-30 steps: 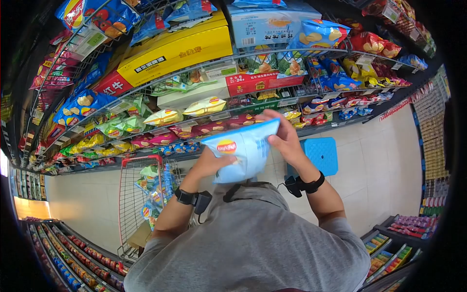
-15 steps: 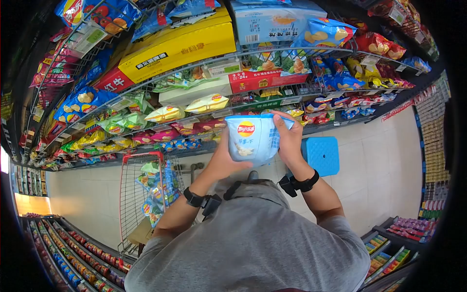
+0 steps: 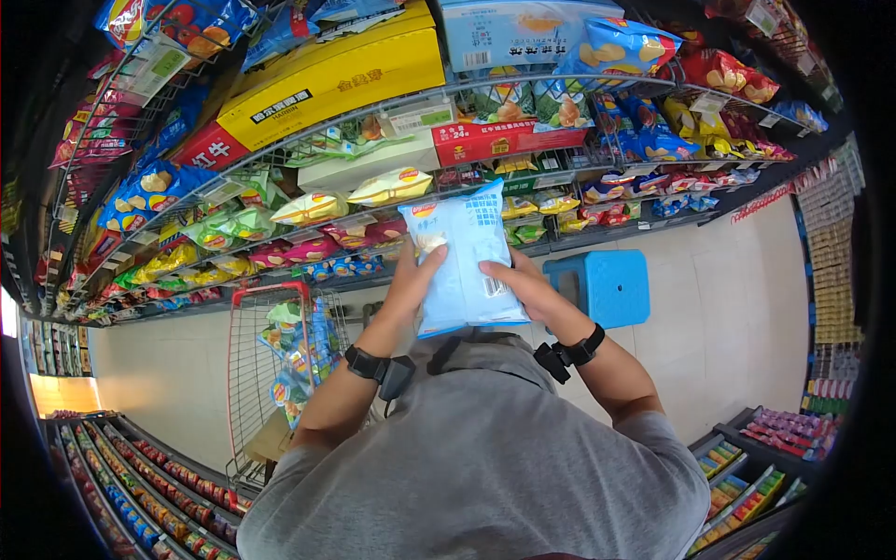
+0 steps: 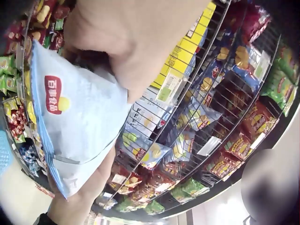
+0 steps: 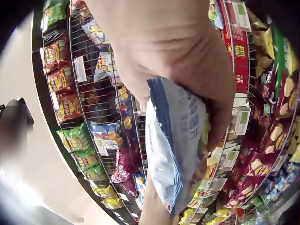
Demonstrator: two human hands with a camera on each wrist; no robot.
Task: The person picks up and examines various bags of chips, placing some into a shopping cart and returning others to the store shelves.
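A light blue chip bag point(image 3: 462, 252) stands upright in front of my chest, its printed back with a barcode facing me. My left hand point(image 3: 411, 285) grips its left edge with the thumb on the back panel. My right hand point(image 3: 518, 285) holds the lower right side, fingers curled round it. In the left wrist view the bag point(image 4: 75, 126) shows its red and yellow logo below my left hand point(image 4: 131, 42). The right wrist view shows the bag point(image 5: 176, 140) edge-on under my right hand point(image 5: 187, 56).
Wire shelves point(image 3: 373, 140) packed with chip bags and boxes rise directly ahead. A red-rimmed shopping cart point(image 3: 271, 364) holding several bags stands at my left. A blue plastic stool point(image 3: 607, 285) sits on the tiled floor to the right. More shelves line the lower edges.
The bag has turned from lying tilted with its logo up to standing upright with its back toward me. Both hands have shifted down along its sides.
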